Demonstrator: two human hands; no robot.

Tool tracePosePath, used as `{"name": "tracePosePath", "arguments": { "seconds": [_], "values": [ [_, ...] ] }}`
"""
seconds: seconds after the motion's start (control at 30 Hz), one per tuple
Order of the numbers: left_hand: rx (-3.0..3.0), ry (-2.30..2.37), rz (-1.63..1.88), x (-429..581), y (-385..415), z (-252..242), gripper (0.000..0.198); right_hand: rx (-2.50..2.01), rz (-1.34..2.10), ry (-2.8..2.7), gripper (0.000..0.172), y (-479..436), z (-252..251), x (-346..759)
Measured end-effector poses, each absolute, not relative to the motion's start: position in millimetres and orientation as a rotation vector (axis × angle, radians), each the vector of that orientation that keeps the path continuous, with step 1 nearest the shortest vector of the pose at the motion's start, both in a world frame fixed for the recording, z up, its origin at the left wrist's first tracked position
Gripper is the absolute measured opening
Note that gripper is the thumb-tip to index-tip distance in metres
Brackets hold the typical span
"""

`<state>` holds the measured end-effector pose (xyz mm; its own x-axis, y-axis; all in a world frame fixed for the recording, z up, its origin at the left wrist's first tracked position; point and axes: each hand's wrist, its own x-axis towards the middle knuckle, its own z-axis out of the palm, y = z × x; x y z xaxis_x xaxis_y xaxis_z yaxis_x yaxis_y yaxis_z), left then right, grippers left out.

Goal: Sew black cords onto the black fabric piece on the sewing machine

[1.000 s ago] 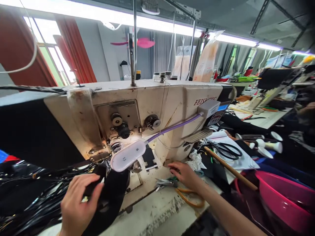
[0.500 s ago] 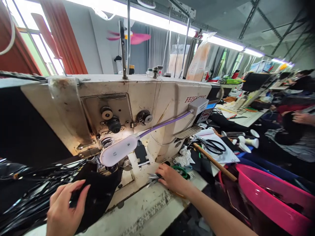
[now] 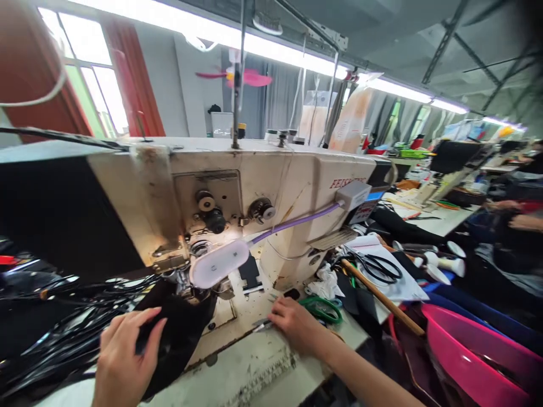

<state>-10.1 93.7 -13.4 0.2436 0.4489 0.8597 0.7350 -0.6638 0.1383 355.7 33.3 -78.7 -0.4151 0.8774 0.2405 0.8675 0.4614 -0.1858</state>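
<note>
My left hand (image 3: 127,353) is at the lower left, thumb and fingers apart, against a piece of black fabric (image 3: 180,330). The fabric reaches under the needle area of a white sewing machine (image 3: 297,175); a white lamp (image 3: 220,264) hides the needle. My right hand (image 3: 297,325) rests low over the machine bed with curled fingers. From them points the metal blade of thread snips (image 3: 262,326); the grip is hidden in the hand. Green-handled scissors (image 3: 324,311) lie just behind this hand, and another blade tip shows above the fingers.
Black cords (image 3: 80,322) pile up at the left. To the right are crumpled white tissue (image 3: 328,281), black-handled scissors (image 3: 379,267) on paper, a wooden stick (image 3: 382,297), thread spools (image 3: 445,264) and a pink basin (image 3: 462,356). Another person's arm (image 3: 528,221) appears at the far right.
The view has shifted, moving everything rightward in the picture. The snips' blade is a little further left on the bed, and more of the green scissors shows. My left hand keeps its pose by the fabric.
</note>
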Motion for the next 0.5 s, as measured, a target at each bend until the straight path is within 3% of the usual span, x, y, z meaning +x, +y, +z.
{"name": "tracePosePath", "arguments": {
  "seconds": [0.2, 0.33, 0.5],
  "values": [
    [-2.172, -1.027, -1.391, 9, 81, 13, 0.019, -1.383, -0.013, -2.313, 0.025, 58, -72, 327],
    [-2.176, -0.947, -1.393, 32, 75, 27, 0.016, -1.406, 0.024, -2.096, 0.034, 87, -19, 296],
    [-2.182, -1.063, -1.415, 46, 79, 33, 0.009, -1.295, 0.037, -2.276, 0.022, 115, 49, 258]
  ]
}}
